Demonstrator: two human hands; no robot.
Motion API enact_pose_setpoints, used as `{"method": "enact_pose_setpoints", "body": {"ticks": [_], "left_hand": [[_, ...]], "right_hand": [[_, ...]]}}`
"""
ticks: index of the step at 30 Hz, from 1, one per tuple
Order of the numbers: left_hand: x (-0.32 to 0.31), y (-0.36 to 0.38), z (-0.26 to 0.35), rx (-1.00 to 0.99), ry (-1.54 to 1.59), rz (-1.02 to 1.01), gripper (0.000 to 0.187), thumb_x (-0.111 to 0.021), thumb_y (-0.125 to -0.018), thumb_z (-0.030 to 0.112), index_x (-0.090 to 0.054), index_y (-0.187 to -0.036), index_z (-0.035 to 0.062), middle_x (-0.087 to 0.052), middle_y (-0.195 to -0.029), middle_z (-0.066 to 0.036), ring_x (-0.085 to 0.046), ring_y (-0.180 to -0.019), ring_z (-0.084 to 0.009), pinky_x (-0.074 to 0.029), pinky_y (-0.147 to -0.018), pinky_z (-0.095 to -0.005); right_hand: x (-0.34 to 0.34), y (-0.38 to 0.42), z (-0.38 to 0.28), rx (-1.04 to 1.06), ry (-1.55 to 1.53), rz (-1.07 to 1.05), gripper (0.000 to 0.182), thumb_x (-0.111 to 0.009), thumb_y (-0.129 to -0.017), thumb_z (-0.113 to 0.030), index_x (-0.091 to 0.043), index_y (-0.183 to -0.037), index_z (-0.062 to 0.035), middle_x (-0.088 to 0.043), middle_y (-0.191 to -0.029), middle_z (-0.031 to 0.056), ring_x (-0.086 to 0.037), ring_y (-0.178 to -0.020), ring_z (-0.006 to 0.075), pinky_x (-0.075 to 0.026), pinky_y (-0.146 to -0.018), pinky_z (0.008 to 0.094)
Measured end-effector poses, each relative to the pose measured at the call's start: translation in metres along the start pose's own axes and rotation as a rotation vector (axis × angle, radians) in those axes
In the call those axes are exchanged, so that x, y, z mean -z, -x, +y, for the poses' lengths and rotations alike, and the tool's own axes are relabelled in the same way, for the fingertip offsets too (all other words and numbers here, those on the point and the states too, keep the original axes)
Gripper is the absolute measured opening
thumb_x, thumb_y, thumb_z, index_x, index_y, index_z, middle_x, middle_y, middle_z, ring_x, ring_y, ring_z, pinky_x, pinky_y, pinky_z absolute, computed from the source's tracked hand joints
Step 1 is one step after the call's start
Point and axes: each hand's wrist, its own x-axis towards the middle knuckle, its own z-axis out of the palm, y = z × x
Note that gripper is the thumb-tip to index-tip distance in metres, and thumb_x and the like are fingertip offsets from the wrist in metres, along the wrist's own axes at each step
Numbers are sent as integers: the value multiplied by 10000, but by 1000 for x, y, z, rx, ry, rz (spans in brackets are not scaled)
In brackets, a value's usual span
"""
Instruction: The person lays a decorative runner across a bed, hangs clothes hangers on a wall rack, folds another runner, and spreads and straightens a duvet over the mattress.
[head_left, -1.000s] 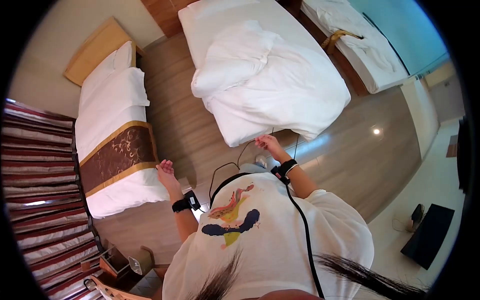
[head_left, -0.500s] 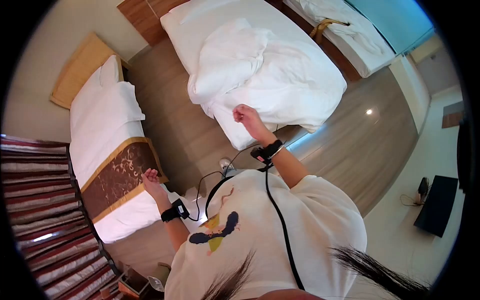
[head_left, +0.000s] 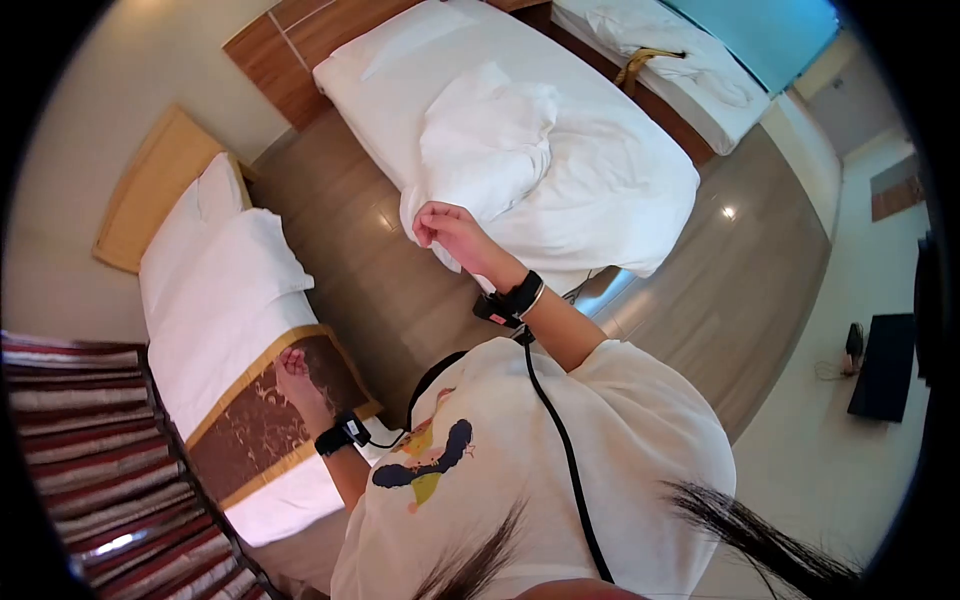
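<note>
While three beds (head_left: 600, 170) show, two hands (head_left: 450, 232).

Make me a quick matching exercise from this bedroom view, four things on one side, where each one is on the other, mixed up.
1. crumpled white duvet
2. brown patterned bed runner
3. right hand
4. left hand

a. over the brown runner
b. at the duvet's near corner
c. heaped on the middle bed
d. across the made bed

Pairs: 1-c, 2-d, 3-b, 4-a
</note>
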Motion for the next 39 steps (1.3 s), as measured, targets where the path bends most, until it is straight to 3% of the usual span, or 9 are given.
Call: {"method": "enact_pose_setpoints", "body": {"ticks": [7,14,21,24,26,30,32,35,39], "left_hand": [[-31,-128,14,138,-82,-184,297,-387,-813,316,-513,-846,50,-532,-736,-13,-491,-714,-104,-338,-621,-206],[-81,-239,18,219,-243,-437,264,-384,-809,288,-519,-800,62,-544,-708,-20,-502,-661,-92,-334,-584,-211],[-133,-319,-8,387,-310,-562,232,-407,-803,248,-522,-817,48,-545,-710,-26,-512,-659,-95,-357,-581,-193],[-190,-357,-16,326,-321,-655,218,-413,-801,236,-524,-813,49,-545,-707,-25,-510,-654,-93,-362,-569,-185],[-228,-386,-21,291,-307,-686,214,-414,-801,232,-524,-810,49,-543,-706,-22,-507,-649,-90,-366,-565,-186],[-286,-440,-32,290,-346,-726,206,-419,-801,224,-526,-804,48,-538,-702,-15,-501,-640,-86,-376,-564,-192],[-323,-461,-32,315,-364,-714,205,-423,-801,221,-525,-810,43,-535,-699,-16,-500,-640,-90,-378,-569,-196],[-352,-499,-15,272,-553,-881,200,-410,-814,195,-510,-820,21,-541,-742,-50,-523,-703,-120,-418,-634,-219],[-384,-569,-11,284,-533,-818,226,-407,-812,223,-519,-836,27,-548,-742,-49,-517,-680,-116,-397,-615,-206]], "right_hand": [[-4,-43,12,250,-96,239,132,-430,-773,-143,-492,-745,-29,-474,-655,20,-436,-617,97,-342,-589,212],[-6,-59,25,403,21,517,118,-439,-766,-140,-486,-743,-34,-467,-657,13,-436,-617,94,-353,-594,214],[19,-39,1,478,291,1007,146,-427,-759,-139,-506,-764,-16,-462,-628,7,-431,-574,77,-349,-554,188],[45,-40,-15,628,403,1181,159,-431,-768,-162,-511,-745,-26,-438,-595,-9,-415,-560,66,-327,-526,181],[68,-44,-15,660,453,1435,161,-443,-767,-172,-531,-762,-37,-480,-614,-3,-437,-568,59,-330,-516,174],[113,-77,-6,590,447,1709,164,-454,-756,-186,-546,-756,-51,-510,-637,0,-446,-577,60,-314,-517,176],[146,-111,7,407,439,1832,168,-460,-744,-205,-549,-753,-63,-511,-638,-9,-445,-572,60,-307,-515,178],[180,-174,18,463,254,1728,170,-459,-731,-218,-552,-755,-79,-516,-640,-10,-447,-568,60,-312,-516,187],[203,-259,26,256,321,1552,178,-454,-739,-218,-549,-762,-70,-528,-651,1,-487,-587,75,-340,-532,190]]}}
